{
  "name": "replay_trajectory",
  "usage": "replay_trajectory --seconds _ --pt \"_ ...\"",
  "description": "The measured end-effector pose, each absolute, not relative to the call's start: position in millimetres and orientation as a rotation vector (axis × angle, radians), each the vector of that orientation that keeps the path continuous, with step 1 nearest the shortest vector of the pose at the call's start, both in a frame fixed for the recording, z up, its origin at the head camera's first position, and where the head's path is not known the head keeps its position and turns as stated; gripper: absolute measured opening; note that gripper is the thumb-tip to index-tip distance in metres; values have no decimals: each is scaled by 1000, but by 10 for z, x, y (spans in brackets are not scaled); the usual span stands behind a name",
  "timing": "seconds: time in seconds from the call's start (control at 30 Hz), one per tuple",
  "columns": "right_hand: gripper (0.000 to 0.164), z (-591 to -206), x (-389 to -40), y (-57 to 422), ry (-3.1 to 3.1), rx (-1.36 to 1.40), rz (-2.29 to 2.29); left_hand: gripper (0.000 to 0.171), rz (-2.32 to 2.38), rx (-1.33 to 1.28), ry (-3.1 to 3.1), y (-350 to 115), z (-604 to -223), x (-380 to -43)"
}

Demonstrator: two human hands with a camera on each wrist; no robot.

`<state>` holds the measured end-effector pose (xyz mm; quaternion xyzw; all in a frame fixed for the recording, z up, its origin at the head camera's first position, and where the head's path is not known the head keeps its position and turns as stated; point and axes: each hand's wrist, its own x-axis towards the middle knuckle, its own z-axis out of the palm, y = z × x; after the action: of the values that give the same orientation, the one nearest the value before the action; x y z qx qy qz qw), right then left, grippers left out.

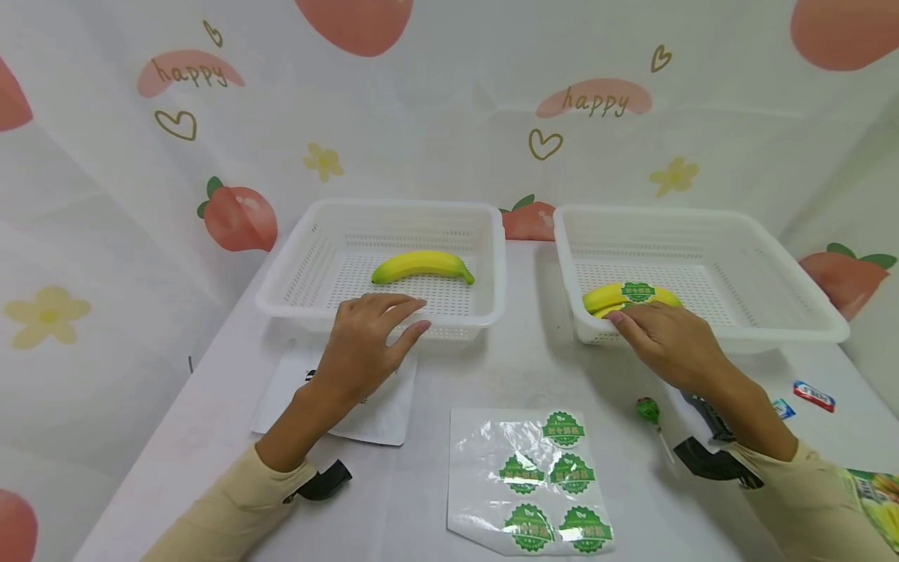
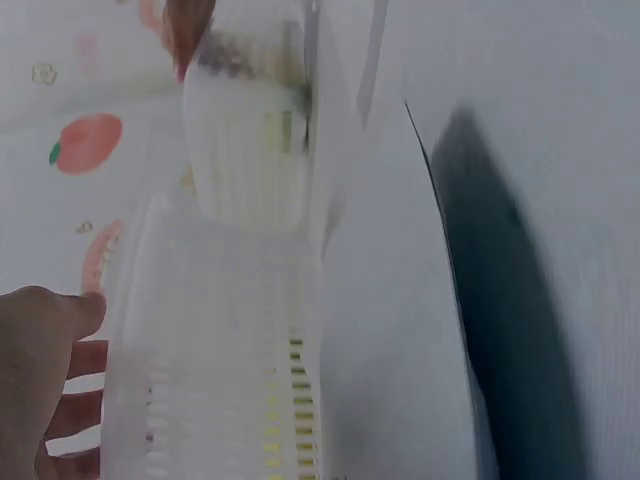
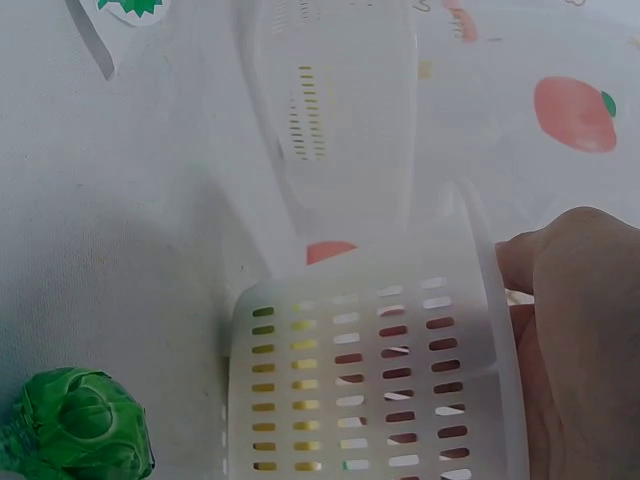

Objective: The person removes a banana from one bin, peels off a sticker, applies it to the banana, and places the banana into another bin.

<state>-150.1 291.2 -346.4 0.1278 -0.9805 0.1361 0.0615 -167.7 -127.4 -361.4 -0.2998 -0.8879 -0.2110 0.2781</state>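
Note:
My left hand (image 1: 365, 343) is over the front rim of the left white basket (image 1: 495, 265), thumb and forefinger apart, with nothing between them. Behind those fingers, a yellow banana with green ends (image 1: 423, 265) lies on the basket floor. My right hand (image 1: 670, 343) reaches over the front left rim of the right white basket (image 1: 794, 289). Its fingers are at two bananas; the rear banana (image 1: 597, 298) bears a round green sticker (image 1: 637, 292). The front one is mostly covered by the hand. Its fingertips are hidden in the head view, and the right wrist view shows the basket wall before them.
Between my arms lies a sheet (image 1: 485, 468) of round green stickers. A green lollipop (image 1: 648, 410) and small wrapped pieces, one red and blue (image 1: 815, 396), lie to the right. A white packet (image 1: 379, 414) lies under my left forearm. A green printed package (image 1: 878, 499) shows at the right edge.

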Motion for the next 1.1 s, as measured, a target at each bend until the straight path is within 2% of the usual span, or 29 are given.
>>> replay_trajectory --seconds 0.2,0.37,0.47,0.57,0.7,1.1 --pt "48 -3451 -1522 2910 -2981 386 431 32 -523 -722 -2454 -1352 -3648 -1727" --pt "53 -3397 -1519 2886 -3004 368 617 32 -553 -704 -2480 -1356 -3648 -1733" --pt "45 -3368 -1538 2821 -2898 435 742 31 -564 -692 -2499 -1352 -3644 -1734" --pt "31 -3320 -1595 2683 -2770 539 769 32 -570 -678 -2524 -1348 -3633 -1730" --pt "25 -3169 -1718 2429 -2694 653 802 33 -573 -664 -2546 -1340 -3615 -1725" --pt "31 -2836 -2235 1570 -2755 828 1001 34 -613 -643 -2556 -1330 -3630 -1740"
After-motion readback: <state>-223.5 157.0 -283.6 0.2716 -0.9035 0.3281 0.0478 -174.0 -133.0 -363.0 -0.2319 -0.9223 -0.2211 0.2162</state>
